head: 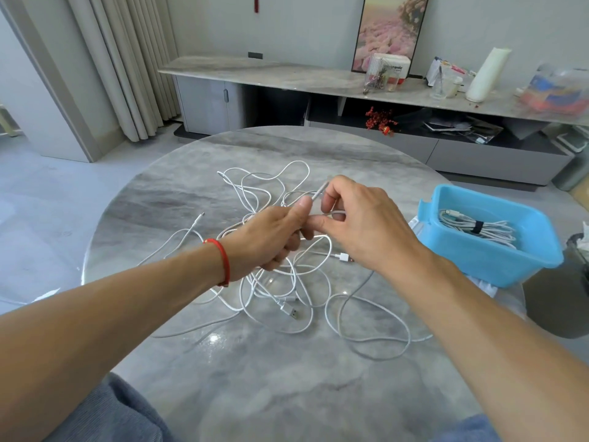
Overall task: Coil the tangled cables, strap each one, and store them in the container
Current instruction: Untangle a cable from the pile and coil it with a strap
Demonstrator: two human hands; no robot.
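A tangle of white cables (287,282) lies spread over the middle of the round grey marble table (287,393). My left hand (271,237), with a red band at its wrist, grips one cable end, whose plug sticks up past the thumb. My right hand (360,224) pinches the same cable just beside it, above the tangle. A blue plastic container (497,260) stands at the table's right edge. Inside it lies a coiled white cable (471,224) bound with a black strap.
Loose USB plugs (288,311) lie among the loops near the front of the tangle. A long marble sideboard (287,74) with boxes, cups and a white roll runs along the far wall. Curtains hang at the left. A dark bin (567,301) stands right of the table.
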